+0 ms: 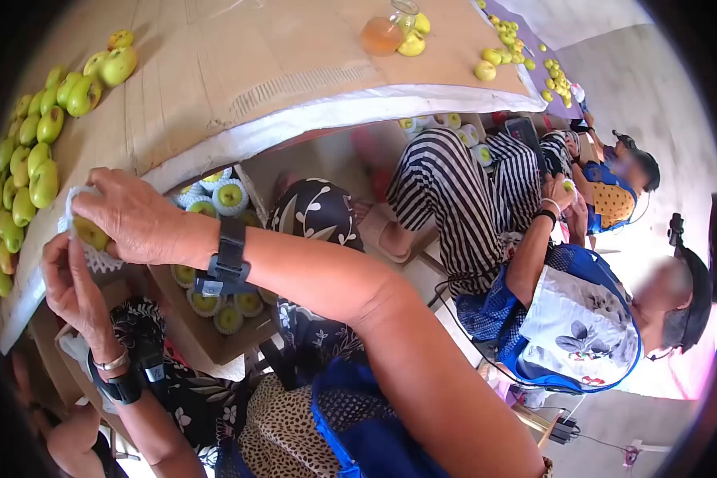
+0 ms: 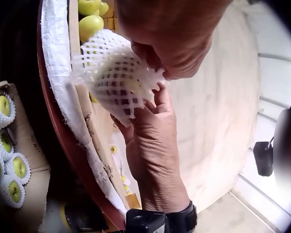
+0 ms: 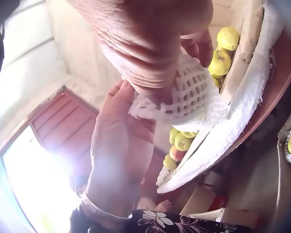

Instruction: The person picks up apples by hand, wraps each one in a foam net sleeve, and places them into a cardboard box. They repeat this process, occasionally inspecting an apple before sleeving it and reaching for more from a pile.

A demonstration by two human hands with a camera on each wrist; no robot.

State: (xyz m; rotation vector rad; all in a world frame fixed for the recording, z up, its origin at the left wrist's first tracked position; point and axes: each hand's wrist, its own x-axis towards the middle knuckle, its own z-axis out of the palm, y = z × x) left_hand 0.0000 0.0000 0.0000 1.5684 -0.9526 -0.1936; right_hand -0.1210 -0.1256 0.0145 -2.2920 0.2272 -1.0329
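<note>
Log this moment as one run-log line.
left hand: holds foam net | right hand: grips netted fruit | place: table edge | box below

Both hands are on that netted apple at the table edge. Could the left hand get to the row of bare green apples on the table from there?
Probably yes: the green apples lie just beyond the left hand, nothing between, but it must first release the netted apple.

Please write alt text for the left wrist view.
The left hand and right hand hold a white foam net sleeve around a fruit at the table edge. A box of netted green fruit sits lower left.
</note>
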